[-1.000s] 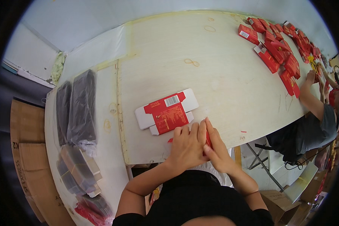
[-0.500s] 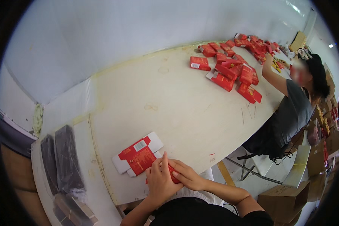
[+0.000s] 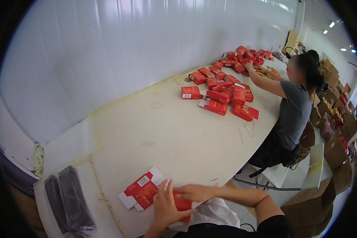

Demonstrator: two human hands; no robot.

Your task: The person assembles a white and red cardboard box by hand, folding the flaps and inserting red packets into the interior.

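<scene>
Near the front edge of the table, my left hand (image 3: 166, 208) grips a red carton (image 3: 183, 204), thumb along its near side and fingers at its left. Across the carton's upper end lies my right hand (image 3: 196, 193), its fingers smeared by motion; whether they grip it does not show. Just left of my hands, a flat, unfolded red carton (image 3: 143, 191) rests on the table, its white flaps spread and a barcode panel facing up.
Several red cartons (image 3: 220, 95) are heaped along the far right of the white table (image 3: 127, 131). A co-worker (image 3: 295, 99) sits there, hands among them. Dark wrapped blocks (image 3: 71, 194) lie at the left. Cardboard boxes (image 3: 307, 202) stand on the floor at right.
The view has tilted up and shifted right. My right hand has moved from clasping the carton's side to its upper end, exposing more of the red face. The co-worker's arms have shifted among the cartons.
</scene>
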